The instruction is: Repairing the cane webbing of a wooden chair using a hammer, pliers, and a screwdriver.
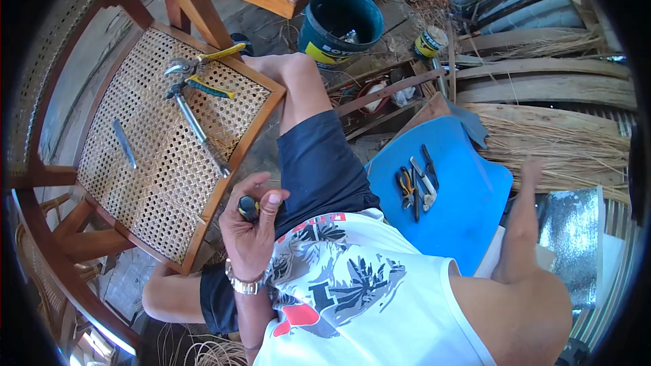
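Cluttered workshop ground, strewn with scraps and curved strips of wood (546, 88), surrounds a seated person seen from above, who wears a white printed sleeveless top (339, 285) and dark shorts (319, 163). At the left, between the person's knees, stands a wooden chair with a woven cane seat (135, 190). On the seat lie pliers (210, 88) with yellow-and-green handles, a hammer-like tool (190, 118) with a metal shaft, its end reaching the seat's front edge, and, apart from them, a narrow metal strip (124, 144). Just beside that edge, the left hand (249, 238), a metal-banded watch (246, 285) on its wrist, is curled around a black-and-yellow handle (248, 209); the rest of that tool is hidden. The right arm stretches out to the right, and its hand (532, 171), small and blurred, appears over a spread of pale fibre strands (563, 146); whether it is open, touches them or holds anything cannot be told. Between the person and the strands, a blue plastic seat (461, 224) carries orange-and-black pliers (405, 183), a knife (422, 173) and other small tools. Beyond the knee stands a dark teal bucket (308, 30).
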A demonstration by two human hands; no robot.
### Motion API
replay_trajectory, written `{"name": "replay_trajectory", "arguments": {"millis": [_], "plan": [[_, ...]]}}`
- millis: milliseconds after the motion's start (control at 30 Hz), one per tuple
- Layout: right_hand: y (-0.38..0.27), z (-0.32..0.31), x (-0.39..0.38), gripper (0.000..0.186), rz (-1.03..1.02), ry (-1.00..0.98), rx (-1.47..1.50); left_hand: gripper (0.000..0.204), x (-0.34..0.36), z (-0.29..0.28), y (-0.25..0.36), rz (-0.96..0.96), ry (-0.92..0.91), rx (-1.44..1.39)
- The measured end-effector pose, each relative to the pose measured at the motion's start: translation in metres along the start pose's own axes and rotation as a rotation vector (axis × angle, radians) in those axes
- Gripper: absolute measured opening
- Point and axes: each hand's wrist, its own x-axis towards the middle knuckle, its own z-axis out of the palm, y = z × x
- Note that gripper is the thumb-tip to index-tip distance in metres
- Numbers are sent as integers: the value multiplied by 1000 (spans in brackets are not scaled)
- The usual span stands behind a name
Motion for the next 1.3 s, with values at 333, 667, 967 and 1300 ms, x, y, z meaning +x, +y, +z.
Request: {"name": "replay_trajectory", "arguments": {"millis": [333,667,967,1300], "plan": [[-121,46,-381,19,-850,-943,170,33,-17,-66,-36,-166,144,286],[-141,49,-340,24,-1171,-599,-236,25,-31,-62,-51,-240,417,-30],[-185,-46,-325,30,-1089,-966,-421,34,-7,-28,-25,-199,272,-46],[-303,-241,-390,72,-1375,-1339,1475,36,23,65,-9,-182,-233,-388]]}}
